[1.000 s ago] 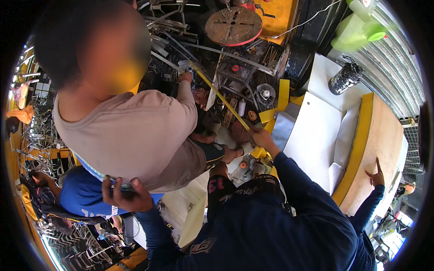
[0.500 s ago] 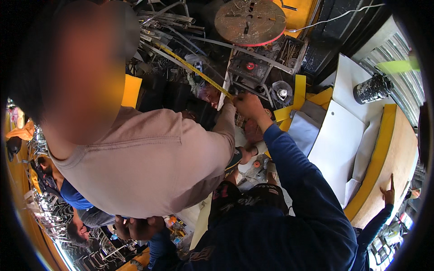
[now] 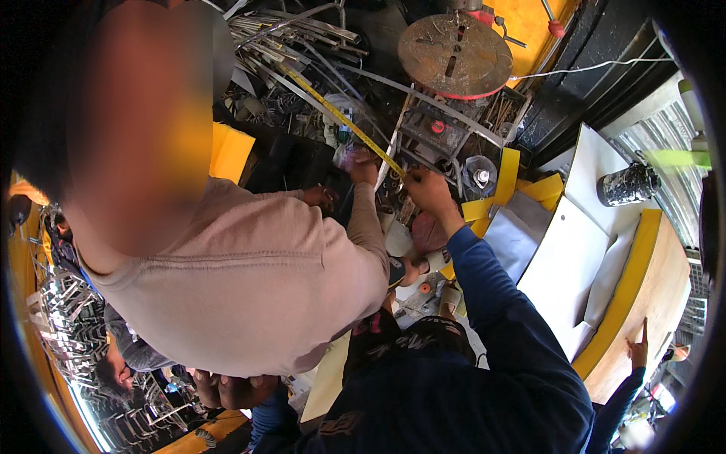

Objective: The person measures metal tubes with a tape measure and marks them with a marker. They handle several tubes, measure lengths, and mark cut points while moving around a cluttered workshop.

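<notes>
A yellow measuring tape [image 3: 344, 119] runs stretched diagonally from the metal strips down to my right hand [image 3: 427, 191]. The fingers of that hand are pinched on its near end. At the lower left, my left hand [image 3: 236, 390] has its fingers curled by the hem of a co-worker's beige shirt [image 3: 257, 295]; whatever lies inside the fingers is hidden. The co-worker leans in from the left. One of their hands [image 3: 363, 168] is beside the tape at a pinkish bundle, and their other hand [image 3: 321, 198] is lower, with its fingers bent.
Metal strips [image 3: 302, 34] are heaped at the far left. A round, worn metal table [image 3: 456, 57] stands beyond the tape. White panels [image 3: 563, 265] and a yellow-edged wooden board [image 3: 643, 303] are on the right, where another person's hand [image 3: 639, 352] points. A black can [image 3: 629, 185] stands on a panel.
The co-worker's hand has moved left, away from my right hand and the tape, and their other hand has come into sight. My right hand still pinches the tape. The view has shifted slightly.
</notes>
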A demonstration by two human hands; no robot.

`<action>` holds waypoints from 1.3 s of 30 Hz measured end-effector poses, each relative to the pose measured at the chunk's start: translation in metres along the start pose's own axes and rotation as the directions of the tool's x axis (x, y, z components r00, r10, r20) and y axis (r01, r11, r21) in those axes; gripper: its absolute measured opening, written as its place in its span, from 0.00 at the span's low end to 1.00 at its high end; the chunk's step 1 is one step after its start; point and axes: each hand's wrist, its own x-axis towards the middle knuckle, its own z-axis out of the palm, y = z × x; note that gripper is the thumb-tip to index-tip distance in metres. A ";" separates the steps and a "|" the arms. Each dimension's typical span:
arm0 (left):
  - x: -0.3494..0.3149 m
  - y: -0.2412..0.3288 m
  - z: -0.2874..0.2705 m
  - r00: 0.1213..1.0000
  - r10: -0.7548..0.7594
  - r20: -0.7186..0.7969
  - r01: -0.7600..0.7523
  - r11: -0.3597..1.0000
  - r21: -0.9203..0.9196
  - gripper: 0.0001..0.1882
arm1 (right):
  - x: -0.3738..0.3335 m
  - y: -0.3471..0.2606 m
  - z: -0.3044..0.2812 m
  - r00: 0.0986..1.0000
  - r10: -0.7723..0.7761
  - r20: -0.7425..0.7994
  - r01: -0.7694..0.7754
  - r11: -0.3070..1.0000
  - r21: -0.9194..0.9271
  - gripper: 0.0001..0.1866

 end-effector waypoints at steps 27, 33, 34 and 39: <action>0.187 0.136 -0.088 0.897 0.105 0.430 0.385 -0.664 -0.641 0.18 | -0.269 0.194 0.016 0.942 0.271 0.196 -0.323 0.890 0.322 0.20; 0.222 0.226 -0.149 0.799 0.065 0.598 -0.002 -0.994 0.110 0.23 | -0.311 0.242 0.007 0.891 0.366 0.269 -0.410 0.903 0.129 0.23; 0.219 0.236 -0.157 0.801 0.054 0.596 -0.071 -0.980 0.184 0.23 | -0.316 0.241 0.005 0.893 0.354 0.277 -0.393 0.914 0.097 0.23; 0.232 0.266 -0.185 0.747 0.073 0.661 -0.236 -0.900 0.366 0.20 | -0.330 0.227 0.010 0.819 0.394 0.416 -0.480 0.869 0.121 0.23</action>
